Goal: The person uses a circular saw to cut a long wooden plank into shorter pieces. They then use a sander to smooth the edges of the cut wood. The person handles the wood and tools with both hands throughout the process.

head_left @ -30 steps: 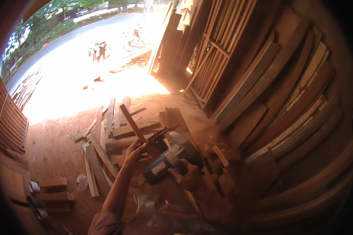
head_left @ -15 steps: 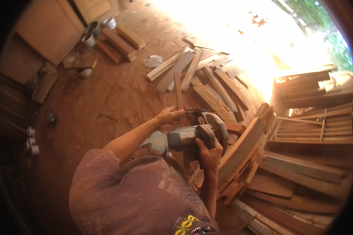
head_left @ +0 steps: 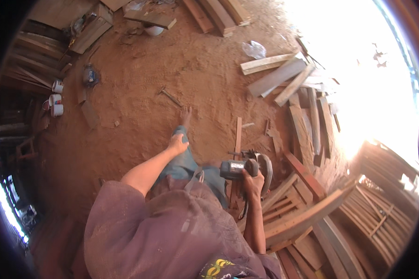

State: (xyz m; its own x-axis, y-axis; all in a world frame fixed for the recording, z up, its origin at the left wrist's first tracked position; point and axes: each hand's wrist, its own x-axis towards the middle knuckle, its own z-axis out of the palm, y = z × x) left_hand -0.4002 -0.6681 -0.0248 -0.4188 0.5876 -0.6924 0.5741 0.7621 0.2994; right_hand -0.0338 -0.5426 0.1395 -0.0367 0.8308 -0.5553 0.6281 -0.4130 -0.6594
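My right hand (head_left: 253,184) is wrapped around the rear handle of a circular saw (head_left: 233,170). The saw has a dark grey motor body and a pale blade guard on its right side. A narrow reddish-brown board (head_left: 238,132) runs beneath the saw and sticks out beyond its front. My left hand (head_left: 178,143) lies on my bent knee, holding nothing, its fingers partly spread over the trouser cloth. The blade and its contact with the board are hidden by the saw body.
A hammer (head_left: 171,97) lies on the dirt floor by my bare foot (head_left: 185,113). Stacked and loose planks (head_left: 302,135) spread to the right, with a curved timber (head_left: 307,218) close to my right forearm. White buckets (head_left: 56,100) and a plastic jug (head_left: 90,76) stand at left.
My left hand has left the board in front of the saw and come down onto my knee. The right hand still grips the saw. The view has swung, showing more floor at left.
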